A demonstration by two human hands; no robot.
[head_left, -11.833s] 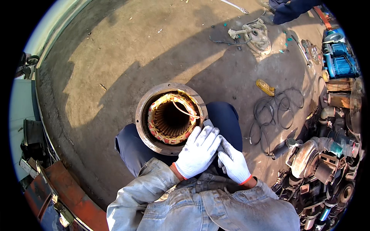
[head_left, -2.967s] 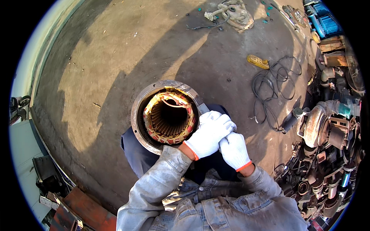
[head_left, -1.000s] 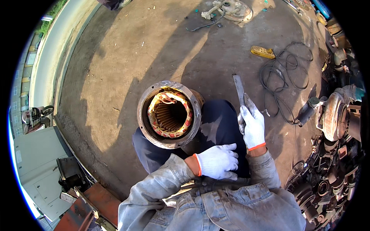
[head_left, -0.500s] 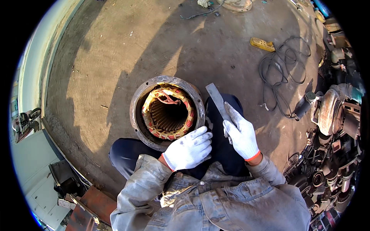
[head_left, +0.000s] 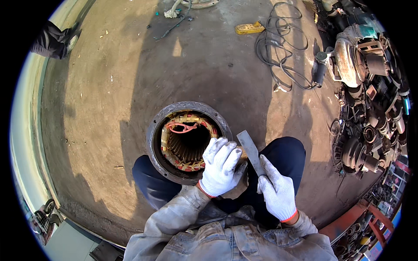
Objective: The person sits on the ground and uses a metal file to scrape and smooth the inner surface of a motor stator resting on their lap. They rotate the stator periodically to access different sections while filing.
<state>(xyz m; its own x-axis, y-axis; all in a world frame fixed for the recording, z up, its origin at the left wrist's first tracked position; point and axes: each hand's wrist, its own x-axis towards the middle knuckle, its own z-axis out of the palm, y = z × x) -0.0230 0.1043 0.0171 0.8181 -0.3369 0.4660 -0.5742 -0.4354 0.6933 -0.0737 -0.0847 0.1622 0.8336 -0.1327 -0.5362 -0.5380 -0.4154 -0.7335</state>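
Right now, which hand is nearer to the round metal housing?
Left. The left hand is at the housing's lower-right rim, overlapping it in view; the right hand is farther off, to the right, holding a flat metal strip.

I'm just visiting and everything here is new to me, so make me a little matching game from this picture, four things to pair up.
Things:
1. flat grey strip
2. round metal housing
3. yellow block
4. gloves

Clues:
A. white with red cuffs
B. on the ground
C. held in the right hand
D. yellow and red wrappings inside

Pairs: 1-C, 2-D, 3-B, 4-A
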